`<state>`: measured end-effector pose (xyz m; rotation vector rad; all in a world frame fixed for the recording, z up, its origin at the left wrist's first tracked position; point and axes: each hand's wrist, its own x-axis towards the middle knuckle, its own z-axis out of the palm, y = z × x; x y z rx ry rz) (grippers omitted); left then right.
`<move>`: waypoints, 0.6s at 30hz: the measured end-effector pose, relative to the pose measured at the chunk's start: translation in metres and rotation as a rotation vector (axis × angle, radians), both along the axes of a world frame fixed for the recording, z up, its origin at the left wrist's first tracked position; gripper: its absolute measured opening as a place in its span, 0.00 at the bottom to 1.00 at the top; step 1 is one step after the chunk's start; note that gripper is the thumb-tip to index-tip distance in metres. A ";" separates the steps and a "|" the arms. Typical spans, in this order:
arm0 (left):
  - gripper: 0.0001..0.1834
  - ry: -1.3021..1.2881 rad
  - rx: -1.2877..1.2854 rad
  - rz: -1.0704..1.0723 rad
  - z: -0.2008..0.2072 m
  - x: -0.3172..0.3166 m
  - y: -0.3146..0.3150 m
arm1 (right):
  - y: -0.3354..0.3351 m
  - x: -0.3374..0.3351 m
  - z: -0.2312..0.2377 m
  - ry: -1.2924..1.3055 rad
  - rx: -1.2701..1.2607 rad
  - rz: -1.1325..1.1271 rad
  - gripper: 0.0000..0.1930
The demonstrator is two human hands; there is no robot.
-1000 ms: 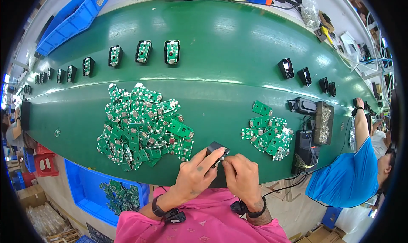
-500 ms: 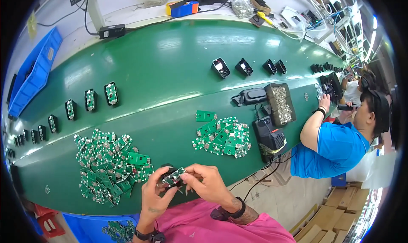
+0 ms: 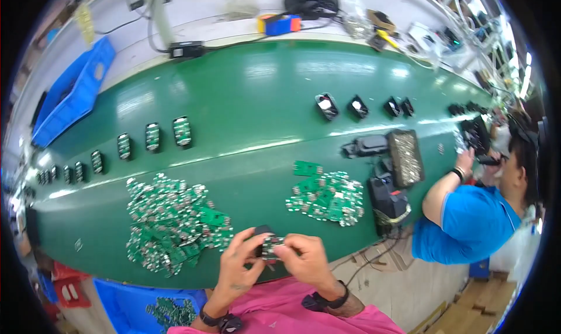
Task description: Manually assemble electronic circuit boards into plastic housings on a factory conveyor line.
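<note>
Both of my hands meet over the near table edge around one small unit. My left hand (image 3: 238, 263) is closed around a black plastic casing (image 3: 262, 232). With thumb and fingers, my right hand (image 3: 308, 259) pinches a small green circuit board (image 3: 270, 248) at the casing. The fingers partly cover both, so how far the board sits inside cannot be seen. Left of my hands lies a large heap of green circuit boards (image 3: 169, 223). A smaller pile of boards (image 3: 327, 197) lies beyond my right hand.
Casings with boards (image 3: 152, 136) line the left; open black casings (image 3: 326, 106) stand far right. A tray of small metal parts (image 3: 405, 159) and a black power tool (image 3: 388, 202) lie right, near a co-worker in blue (image 3: 467, 223). Blue bins (image 3: 76, 94) flank the table.
The whole view has shifted, so the table's contents appear further right. Between my hands the casing and board have turned, and my right fingers now cover more of the board.
</note>
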<state>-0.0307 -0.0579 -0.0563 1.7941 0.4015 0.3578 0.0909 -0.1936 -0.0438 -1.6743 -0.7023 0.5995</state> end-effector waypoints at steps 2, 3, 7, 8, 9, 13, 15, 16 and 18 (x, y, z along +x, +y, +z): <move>0.28 -0.035 -0.041 0.032 -0.006 0.004 -0.003 | -0.006 0.003 0.000 0.005 -0.002 -0.052 0.09; 0.29 -0.026 -0.038 0.038 -0.007 0.006 -0.005 | -0.010 0.005 -0.001 0.084 0.009 -0.026 0.09; 0.31 -0.135 0.198 0.106 -0.013 0.013 -0.011 | -0.004 -0.008 0.006 0.108 -0.028 -0.002 0.10; 0.31 -0.129 0.206 0.122 -0.016 0.012 -0.010 | -0.002 -0.010 0.006 0.014 -0.052 -0.049 0.11; 0.31 -0.125 0.177 0.163 -0.018 0.011 -0.011 | -0.002 -0.010 0.003 -0.118 -0.075 -0.035 0.10; 0.30 -0.116 0.222 0.205 -0.015 0.011 -0.009 | 0.000 -0.010 0.009 -0.142 -0.056 0.049 0.09; 0.30 -0.125 0.286 0.178 -0.014 0.010 -0.010 | 0.001 -0.006 0.011 -0.202 -0.068 0.096 0.09; 0.29 -0.112 0.241 0.207 -0.013 0.008 -0.011 | 0.002 -0.007 0.012 -0.189 -0.088 0.085 0.09; 0.28 -0.093 0.163 0.245 -0.013 0.007 -0.012 | 0.009 -0.006 0.014 -0.230 -0.069 -0.002 0.09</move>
